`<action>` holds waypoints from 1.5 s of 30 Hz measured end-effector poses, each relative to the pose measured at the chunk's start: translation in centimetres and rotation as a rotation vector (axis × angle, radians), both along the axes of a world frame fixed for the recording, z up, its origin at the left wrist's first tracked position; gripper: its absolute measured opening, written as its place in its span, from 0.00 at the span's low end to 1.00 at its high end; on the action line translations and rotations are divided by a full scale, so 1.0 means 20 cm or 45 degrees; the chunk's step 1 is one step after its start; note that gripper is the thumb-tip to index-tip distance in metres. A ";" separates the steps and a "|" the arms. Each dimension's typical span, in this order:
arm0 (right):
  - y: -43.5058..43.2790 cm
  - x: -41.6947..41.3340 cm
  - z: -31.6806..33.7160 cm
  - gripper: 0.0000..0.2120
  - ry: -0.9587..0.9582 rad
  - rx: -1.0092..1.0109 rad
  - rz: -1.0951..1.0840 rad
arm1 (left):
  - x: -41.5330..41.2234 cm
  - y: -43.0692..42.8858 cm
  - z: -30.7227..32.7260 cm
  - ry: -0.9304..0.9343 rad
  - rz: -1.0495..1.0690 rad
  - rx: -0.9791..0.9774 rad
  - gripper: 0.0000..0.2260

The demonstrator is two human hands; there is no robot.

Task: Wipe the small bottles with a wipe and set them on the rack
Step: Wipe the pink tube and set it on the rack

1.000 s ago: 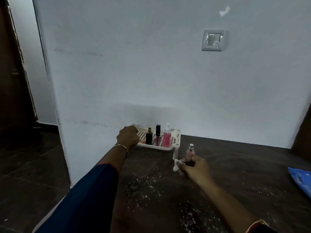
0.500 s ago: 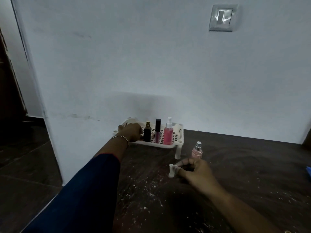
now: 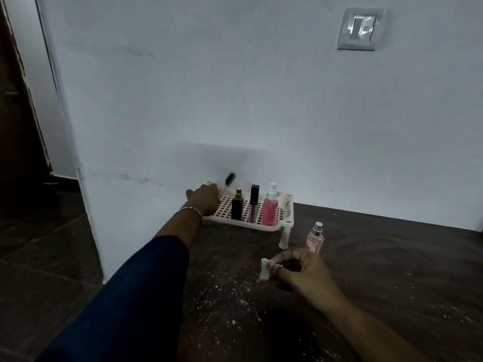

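A white perforated rack (image 3: 283, 223) stands on legs against the wall. On it stand a dark square bottle (image 3: 237, 208), a black-capped tube (image 3: 253, 203) and a pink spray bottle (image 3: 270, 208). My left hand (image 3: 205, 198) is over the rack's left end, shut on a thin, blurred tube with a black cap (image 3: 228, 180) that tilts up to the right. My right hand (image 3: 300, 269) rests on the dark table and pinches a small white wipe (image 3: 265, 269). A pale pink bottle with a silver top (image 3: 315, 239) stands on the table just behind that hand.
The dark table top (image 3: 392, 270) is speckled with white crumbs in front of my hands. A white wall with a switch plate (image 3: 358, 27) rises right behind the rack. The table's left edge drops to a dark floor (image 3: 39, 244).
My left hand has lifted a thin black-capped tube from the rack's left end. My right hand keeps the wipe on the table; the camera has tilted down and closer.
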State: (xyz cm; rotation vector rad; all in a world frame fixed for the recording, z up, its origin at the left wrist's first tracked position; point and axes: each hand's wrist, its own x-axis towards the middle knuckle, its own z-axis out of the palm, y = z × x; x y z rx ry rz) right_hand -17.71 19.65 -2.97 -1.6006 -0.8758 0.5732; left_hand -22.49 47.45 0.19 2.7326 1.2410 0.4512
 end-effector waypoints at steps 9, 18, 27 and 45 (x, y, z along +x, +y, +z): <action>-0.02 -0.04 0.00 0.05 -0.031 -0.014 -0.004 | -0.10 -0.05 0.00 -0.272 -0.132 -0.242 0.14; -0.03 -0.03 0.00 0.04 -0.022 -0.016 -0.022 | -0.11 -0.11 0.02 -0.259 -0.161 -0.272 0.14; -0.03 -0.01 -0.01 0.04 -0.029 -0.004 -0.056 | -0.11 -0.12 0.03 -0.251 -0.180 -0.365 0.10; -0.07 0.01 -0.01 0.04 0.000 0.008 -0.101 | -0.25 -0.11 0.08 -0.482 -0.081 -0.311 0.21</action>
